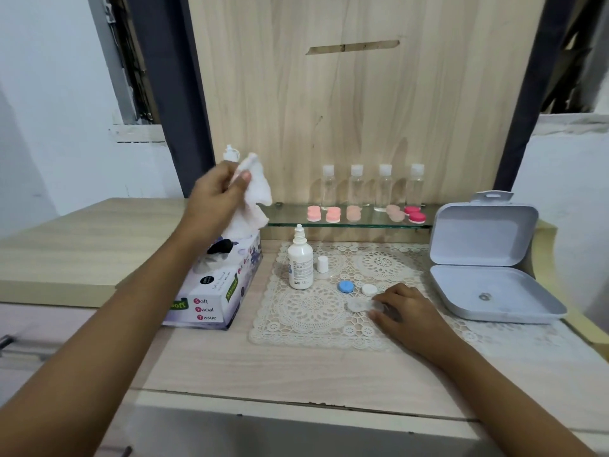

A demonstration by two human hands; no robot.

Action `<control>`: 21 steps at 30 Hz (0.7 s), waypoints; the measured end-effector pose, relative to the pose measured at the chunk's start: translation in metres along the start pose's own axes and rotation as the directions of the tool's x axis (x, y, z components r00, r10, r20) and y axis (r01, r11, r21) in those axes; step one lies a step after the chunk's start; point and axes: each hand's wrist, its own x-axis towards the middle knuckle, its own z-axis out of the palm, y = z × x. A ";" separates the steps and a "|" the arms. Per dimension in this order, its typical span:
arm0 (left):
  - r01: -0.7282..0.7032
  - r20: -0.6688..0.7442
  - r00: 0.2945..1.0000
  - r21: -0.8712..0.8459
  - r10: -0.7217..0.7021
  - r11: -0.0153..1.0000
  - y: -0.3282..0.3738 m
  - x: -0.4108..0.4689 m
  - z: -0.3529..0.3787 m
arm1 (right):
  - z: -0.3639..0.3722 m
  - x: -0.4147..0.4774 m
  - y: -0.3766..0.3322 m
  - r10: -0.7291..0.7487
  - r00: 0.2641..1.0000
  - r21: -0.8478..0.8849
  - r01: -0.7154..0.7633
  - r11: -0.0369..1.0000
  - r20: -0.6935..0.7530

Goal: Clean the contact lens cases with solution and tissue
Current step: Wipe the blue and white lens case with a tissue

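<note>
My left hand [219, 189] is raised above the tissue box [216, 291] and pinches a white tissue [257, 196] that hangs down from it. My right hand [403, 308] rests on the lace mat [306, 311] with its fingers on a clear contact lens case [361, 305]. A blue cap [345, 286] and a white cap [369, 289] lie just behind that case. The white solution bottle [300, 262] stands uncapped at the mat's back left, its small white cap [322, 263] beside it.
An open grey plastic box [487, 275] sits at the right. A glass shelf [349, 222] at the back carries several clear bottles [370, 189] and several pink lens cases [333, 214]. A wooden panel rises behind.
</note>
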 end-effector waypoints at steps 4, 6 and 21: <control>0.042 0.338 0.939 0.067 -0.062 0.997 0.010 -0.026 0.035 | 0.000 0.000 0.000 0.000 1.000 -0.003 0.000 1.000 0.009; -0.001 0.451 0.889 0.185 -0.084 0.983 0.003 -0.040 0.055 | 0.000 0.000 0.001 -0.005 1.000 0.001 0.005 1.000 0.010; -0.109 0.604 0.793 0.271 -0.081 0.956 -0.058 -0.076 0.130 | 0.001 0.000 0.000 0.033 0.999 0.009 -0.033 0.999 0.021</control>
